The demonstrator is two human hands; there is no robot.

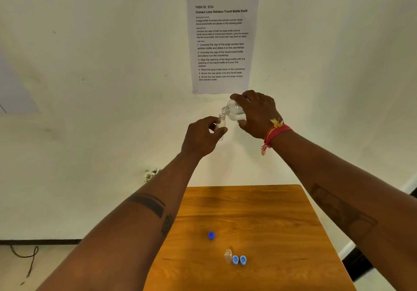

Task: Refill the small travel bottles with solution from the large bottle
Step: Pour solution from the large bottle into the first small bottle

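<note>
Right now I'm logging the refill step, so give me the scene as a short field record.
left hand: holds small travel bottle upright
right hand: tilts large bottle, neck over the small one's mouth
on table: second small bottle, uncapped; two light blue caps beside it; dark blue cap apart

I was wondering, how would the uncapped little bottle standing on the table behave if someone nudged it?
The small bottle on the table is slim and upright, so it would probably tip easily. It looks like thin clear plastic, likely light. With no cap on, anything inside might spill; the two light-blue caps stand beside it.
</note>
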